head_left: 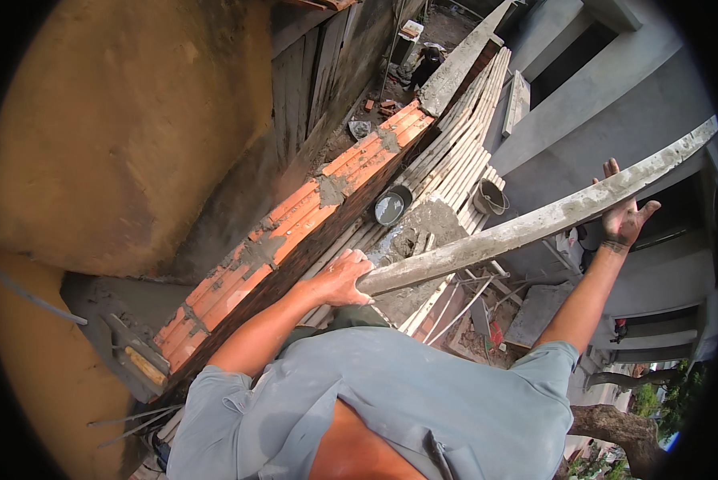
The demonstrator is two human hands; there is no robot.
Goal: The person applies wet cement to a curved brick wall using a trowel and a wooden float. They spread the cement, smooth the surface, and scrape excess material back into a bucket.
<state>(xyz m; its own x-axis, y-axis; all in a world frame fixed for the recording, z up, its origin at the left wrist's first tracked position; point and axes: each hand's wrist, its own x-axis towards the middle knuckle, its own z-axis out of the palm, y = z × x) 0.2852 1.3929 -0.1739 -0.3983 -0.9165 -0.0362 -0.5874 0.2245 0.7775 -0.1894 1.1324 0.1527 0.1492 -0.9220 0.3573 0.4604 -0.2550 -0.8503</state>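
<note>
A long, straight-edged grey bar (495, 242), crusted with dried mortar, slants up from the middle toward the right. My left hand (344, 278) is closed round its near end, just above the brick wall's right side. Farther along, the bar lies across my right hand (624, 221), whose fingers and thumb are stretched out and apart. Part of that palm is hidden behind the bar. Left of it runs a wall of orange hollow bricks (303, 206), with grey mortar (332, 190) in the joints. Wet mortar (427, 232) is heaped on a board under the bar.
Bamboo poles (463, 132) form a platform beside the wall. A bucket of grey liquid (392, 206) and another bucket (490, 198) stand there. A wooden-handled tool (145, 366) lies at the wall's lower left end. A person (429, 64) is far below, past a concrete beam (459, 68).
</note>
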